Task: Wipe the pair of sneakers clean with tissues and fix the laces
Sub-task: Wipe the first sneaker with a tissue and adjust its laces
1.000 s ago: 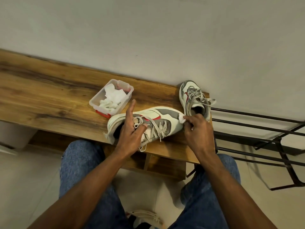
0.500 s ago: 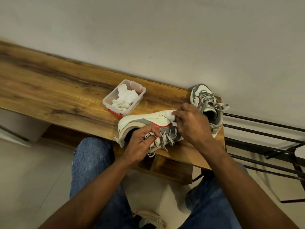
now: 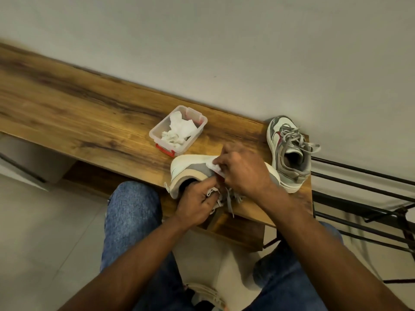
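A white, grey and red sneaker (image 3: 190,168) lies tipped on its side on the wooden bench (image 3: 89,122), heel to the left. My left hand (image 3: 197,200) grips it at the tongue and laces, fingers curled. My right hand (image 3: 244,171) pinches a white tissue (image 3: 213,166) and presses it on the shoe's side. The second sneaker (image 3: 289,153) stands upright at the bench's right end, laces loose.
A clear plastic box (image 3: 157,133) with red clips holds crumpled tissues, just behind the held shoe. A black metal rack (image 3: 363,198) stands right of the bench. My knees in blue jeans are below the bench edge; another shoe shows on the floor (image 3: 208,295).
My right hand has slid with the tissue from the toe toward the middle of the shoe's side. My left hand has curled down from raised fingers onto the laces.
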